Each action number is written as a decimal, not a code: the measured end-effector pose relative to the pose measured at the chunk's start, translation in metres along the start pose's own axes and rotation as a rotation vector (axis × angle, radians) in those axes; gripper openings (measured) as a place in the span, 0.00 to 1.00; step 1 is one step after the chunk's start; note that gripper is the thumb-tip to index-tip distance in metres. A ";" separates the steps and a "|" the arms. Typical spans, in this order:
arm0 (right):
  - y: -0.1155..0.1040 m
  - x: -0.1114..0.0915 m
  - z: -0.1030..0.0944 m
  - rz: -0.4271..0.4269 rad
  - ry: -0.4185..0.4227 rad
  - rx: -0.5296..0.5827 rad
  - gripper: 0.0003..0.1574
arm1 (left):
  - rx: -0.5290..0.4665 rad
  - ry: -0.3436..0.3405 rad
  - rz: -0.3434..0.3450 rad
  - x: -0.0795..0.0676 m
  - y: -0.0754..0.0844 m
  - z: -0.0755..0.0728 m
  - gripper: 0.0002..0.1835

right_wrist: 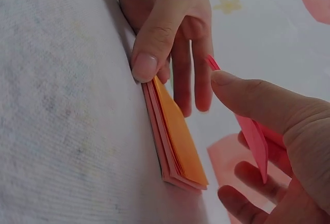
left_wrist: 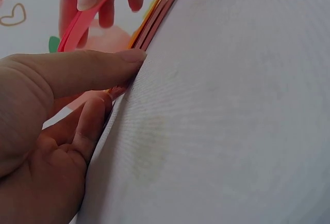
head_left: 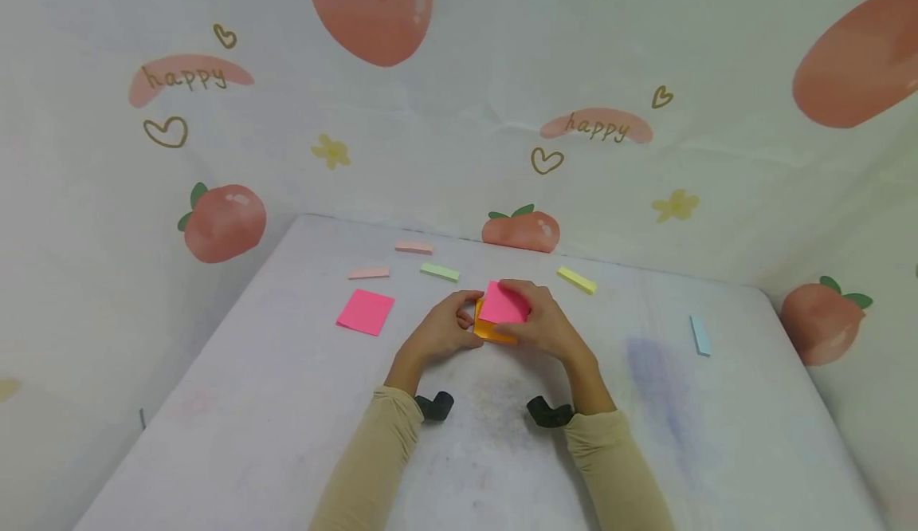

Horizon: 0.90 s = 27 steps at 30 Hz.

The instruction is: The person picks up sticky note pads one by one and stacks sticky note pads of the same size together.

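My right hand [head_left: 551, 325] pinches a bright pink pad of sticky notes [head_left: 504, 304] between thumb and fingers. It is held tilted just above a stack of sticky notes. An orange pad [right_wrist: 180, 136] tops that stack, with paler pink pads [right_wrist: 158, 144] beneath it, as the right wrist view shows. My left hand [head_left: 439, 328] grips the stack's left side against the table, its thumb [left_wrist: 103, 69] along the near edge. Part of the orange pad is covered by the raised pink one in the head view.
Left of my hands lies another bright pink sticky note pad [head_left: 366, 312]. Narrow note strips are scattered around: two pale pink [head_left: 413, 248], one green [head_left: 440, 273], one yellow [head_left: 577, 280] and one blue [head_left: 700, 336] far right. A fruit-printed cloth [head_left: 430, 132] hangs behind the white table [head_left: 287, 435].
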State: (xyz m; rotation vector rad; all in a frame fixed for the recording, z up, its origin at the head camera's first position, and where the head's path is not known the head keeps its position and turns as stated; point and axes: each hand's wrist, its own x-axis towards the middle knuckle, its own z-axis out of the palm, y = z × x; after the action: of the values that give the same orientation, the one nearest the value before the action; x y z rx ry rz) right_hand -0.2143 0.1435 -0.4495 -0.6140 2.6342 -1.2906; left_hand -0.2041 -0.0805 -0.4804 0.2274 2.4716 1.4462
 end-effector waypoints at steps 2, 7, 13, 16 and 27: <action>0.000 0.001 0.001 0.001 -0.003 0.000 0.46 | -0.007 0.000 0.001 0.000 0.000 -0.002 0.43; -0.002 0.003 0.004 0.007 -0.013 -0.012 0.46 | -0.031 -0.020 0.011 -0.001 -0.003 -0.009 0.45; -0.001 0.002 0.004 0.029 -0.008 -0.034 0.47 | -0.078 0.008 0.023 -0.006 0.001 -0.019 0.36; -0.002 0.002 0.004 0.026 0.001 -0.032 0.48 | -0.158 0.068 0.029 -0.005 0.004 -0.021 0.29; -0.005 0.003 0.009 -0.013 0.024 -0.030 0.48 | -0.180 0.161 0.010 -0.001 0.022 -0.008 0.24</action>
State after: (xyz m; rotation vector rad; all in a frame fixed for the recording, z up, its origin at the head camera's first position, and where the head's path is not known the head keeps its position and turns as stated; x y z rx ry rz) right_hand -0.2127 0.1334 -0.4509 -0.6254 2.6782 -1.2721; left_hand -0.2056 -0.0768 -0.4573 0.0901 2.4436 1.7426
